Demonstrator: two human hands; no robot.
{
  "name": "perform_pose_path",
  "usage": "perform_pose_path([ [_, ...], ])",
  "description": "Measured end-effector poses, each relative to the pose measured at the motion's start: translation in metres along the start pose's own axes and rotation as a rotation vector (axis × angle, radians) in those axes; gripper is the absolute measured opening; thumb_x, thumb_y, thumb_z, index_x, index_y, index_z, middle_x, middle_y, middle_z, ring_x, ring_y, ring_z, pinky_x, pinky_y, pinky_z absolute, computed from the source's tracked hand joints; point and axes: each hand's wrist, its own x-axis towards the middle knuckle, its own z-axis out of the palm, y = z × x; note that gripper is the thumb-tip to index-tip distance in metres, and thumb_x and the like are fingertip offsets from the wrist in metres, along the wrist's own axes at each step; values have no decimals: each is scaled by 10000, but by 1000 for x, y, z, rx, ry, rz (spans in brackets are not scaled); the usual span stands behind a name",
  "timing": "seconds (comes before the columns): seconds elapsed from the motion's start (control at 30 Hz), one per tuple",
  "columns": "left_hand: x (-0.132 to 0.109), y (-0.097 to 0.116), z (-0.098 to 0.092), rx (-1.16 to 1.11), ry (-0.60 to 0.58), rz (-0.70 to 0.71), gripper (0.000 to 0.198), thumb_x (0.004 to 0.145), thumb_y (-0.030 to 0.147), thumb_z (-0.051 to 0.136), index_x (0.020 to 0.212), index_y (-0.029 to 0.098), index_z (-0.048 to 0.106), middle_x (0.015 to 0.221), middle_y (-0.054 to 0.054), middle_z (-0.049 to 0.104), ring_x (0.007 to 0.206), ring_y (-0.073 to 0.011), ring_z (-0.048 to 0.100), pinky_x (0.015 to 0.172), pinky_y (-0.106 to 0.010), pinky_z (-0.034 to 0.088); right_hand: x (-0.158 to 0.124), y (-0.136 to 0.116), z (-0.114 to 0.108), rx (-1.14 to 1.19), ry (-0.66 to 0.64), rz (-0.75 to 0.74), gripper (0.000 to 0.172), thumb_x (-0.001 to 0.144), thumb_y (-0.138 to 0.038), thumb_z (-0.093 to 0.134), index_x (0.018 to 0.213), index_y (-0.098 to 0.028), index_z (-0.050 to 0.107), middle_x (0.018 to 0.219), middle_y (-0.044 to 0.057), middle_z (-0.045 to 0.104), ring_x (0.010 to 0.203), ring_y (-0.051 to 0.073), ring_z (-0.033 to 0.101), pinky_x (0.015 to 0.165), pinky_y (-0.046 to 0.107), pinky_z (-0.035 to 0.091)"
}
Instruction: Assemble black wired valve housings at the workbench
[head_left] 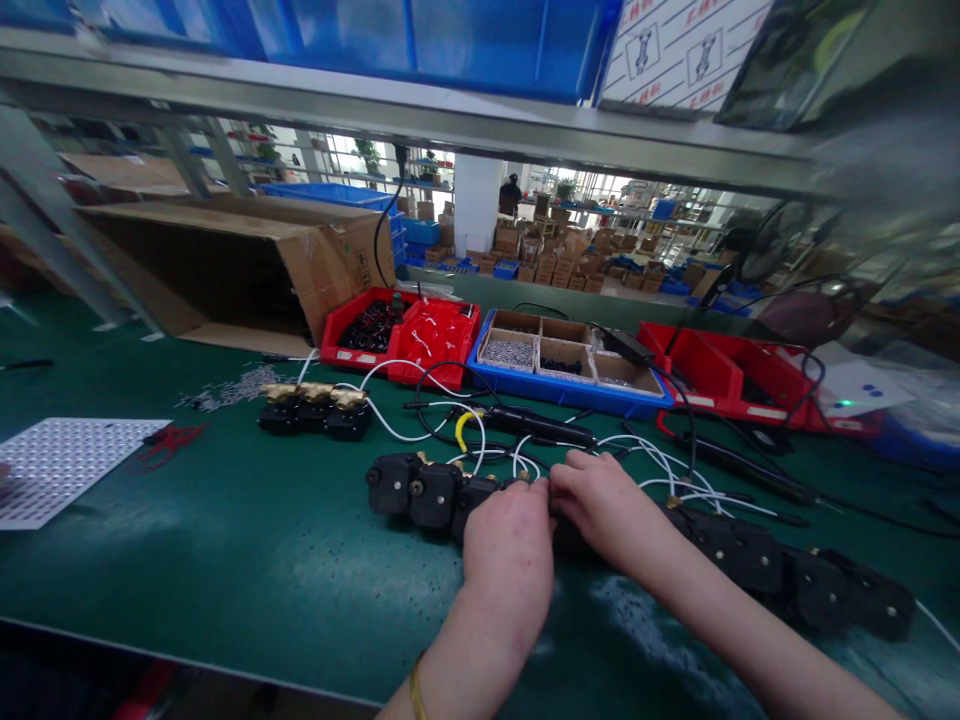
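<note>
The left hand and right hand meet at the middle of a long row of black-cased units on the green bench, fingers bent down among them; whether either grip is closed on a part cannot be told, as the fingertips are hidden. The row reaches out to both sides of the hands, with white cables looping behind it. Farther left stand three brass-topped units. A black cylindrical tool lies just beyond the hands, before a blue tray.
</note>
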Motion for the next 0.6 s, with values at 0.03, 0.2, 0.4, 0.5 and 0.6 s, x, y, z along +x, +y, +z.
perform_pose_path([
  [0.03,0,0,-1,2,-2,3,241,959,178,570,1140,254,710,1078,-42,762,978,-260,727,851,-376,573,1,1,-1,5,-10,-9,143,939,-74,627,876,-192,677,913,31,626,847,191,564,760,325,301],
  [0.2,-1,1,-7,19,-4,-3,217,923,195,631,1114,242,724,1066,-51,774,976,-274,732,874,-397,576,3,3,-7,14,-10,-45,159,932,-57,627,877,-196,680,918,26,629,878,192,580,782,325,316],
  [0.4,3,7,-11,72,-23,-1,241,922,198,629,1141,204,730,1041,-112,776,958,-320,738,849,-453,591,4,8,6,66,78,57,140,922,-80,669,848,-197,651,904,5,633,839,171,592,745,299,343],
  [0.5,4,9,-12,92,-40,3,237,928,192,615,1132,205,734,1031,-114,778,963,-322,743,849,-455,593,2,11,21,74,163,115,144,930,-82,654,847,-199,640,912,14,622,889,193,594,782,322,348],
  [0.6,5,7,-17,104,-55,28,211,914,217,644,1096,229,751,1030,-92,784,969,-304,746,862,-428,594,0,14,30,56,249,152,105,907,-110,682,922,-211,658,1014,50,610,1000,252,566,827,366,342],
])
